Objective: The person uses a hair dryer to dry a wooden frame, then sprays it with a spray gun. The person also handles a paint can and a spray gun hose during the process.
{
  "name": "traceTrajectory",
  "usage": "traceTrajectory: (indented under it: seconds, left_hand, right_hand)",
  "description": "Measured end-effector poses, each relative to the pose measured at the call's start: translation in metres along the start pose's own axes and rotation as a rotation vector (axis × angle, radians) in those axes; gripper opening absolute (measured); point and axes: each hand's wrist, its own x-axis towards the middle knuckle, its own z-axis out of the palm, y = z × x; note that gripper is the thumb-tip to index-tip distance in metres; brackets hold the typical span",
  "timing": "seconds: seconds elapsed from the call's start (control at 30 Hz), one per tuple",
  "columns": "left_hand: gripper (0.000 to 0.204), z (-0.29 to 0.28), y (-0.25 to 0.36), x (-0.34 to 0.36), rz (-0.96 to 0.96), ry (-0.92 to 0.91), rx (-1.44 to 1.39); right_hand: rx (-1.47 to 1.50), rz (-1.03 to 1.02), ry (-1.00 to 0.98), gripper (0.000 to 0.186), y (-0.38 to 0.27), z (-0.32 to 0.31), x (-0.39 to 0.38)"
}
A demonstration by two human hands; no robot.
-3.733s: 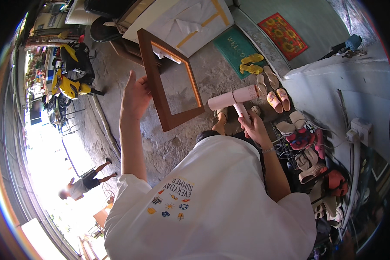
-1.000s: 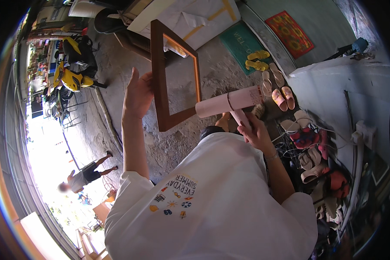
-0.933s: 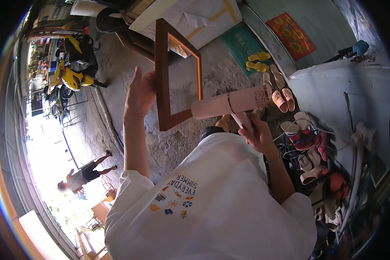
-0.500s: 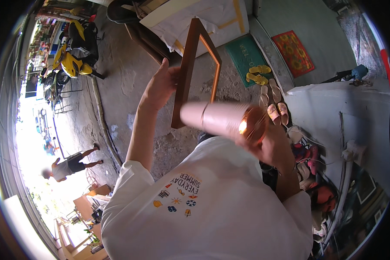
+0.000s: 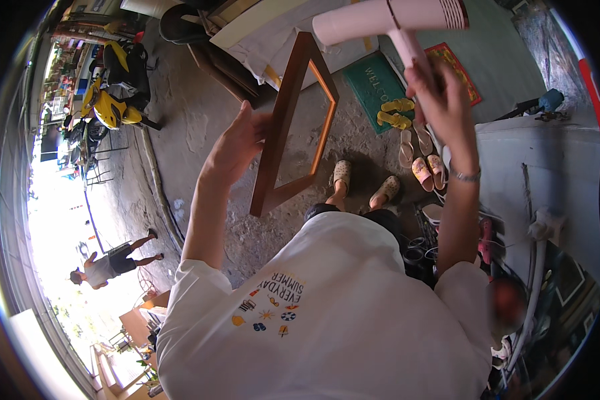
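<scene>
My left hand (image 5: 237,143) grips a brown wooden picture frame (image 5: 281,120) by its outer left side; its thumb points up and its fingers are partly hidden behind the wood. The frame is tilted, with a lighter orange-brown inner edge, and the floor shows through its opening. At the upper right, my right hand (image 5: 447,107) is closed around the handle of a pink hair dryer (image 5: 363,23). The dryer's barrel lies nearly level beyond the frame's far right corner, its nozzle end toward the left, and does not touch the frame.
A green doormat (image 5: 370,80), yellow flip-flops (image 5: 397,113) and other footwear lie ahead on the right. A white-covered piece of furniture (image 5: 260,47) stands at the far side. On the left are a yellow motorbike (image 5: 110,107) and a person (image 5: 113,261) walking outside. My clogs (image 5: 342,175) stand on rough concrete.
My right hand has swung the hair dryer up and away, from over the frame's near end to beyond its far right corner. The frame has shifted slightly toward me in my left hand.
</scene>
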Motion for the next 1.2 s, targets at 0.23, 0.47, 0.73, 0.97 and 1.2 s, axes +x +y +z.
traceTrajectory:
  seconds: [0.23,0.47,0.73,0.97,1.2]
  left_hand:
    - [0.074,-0.001,0.012,-0.02,-0.043,0.006,0.163]
    - [0.075,0.005,0.023,-0.039,-0.052,-0.016,0.21]
    - [0.077,0.017,0.047,-0.063,-0.035,0.002,0.231]
    - [0.079,0.03,0.059,-0.08,-0.024,-0.024,0.112]
    - [0.079,0.038,0.07,-0.078,-0.004,0.07,0.066]
  right_hand:
    - [0.111,0.142,-0.147,0.045,0.047,-0.036,0.035]
    - [0.181,0.293,-0.268,0.047,0.124,-0.032,0.036]
    - [0.196,0.492,-0.332,0.051,0.22,-0.02,0.028]
    - [0.258,0.772,-0.346,0.045,0.278,0.006,0.003]
    - [0.683,0.935,-0.376,0.038,0.361,0.041,-0.047]
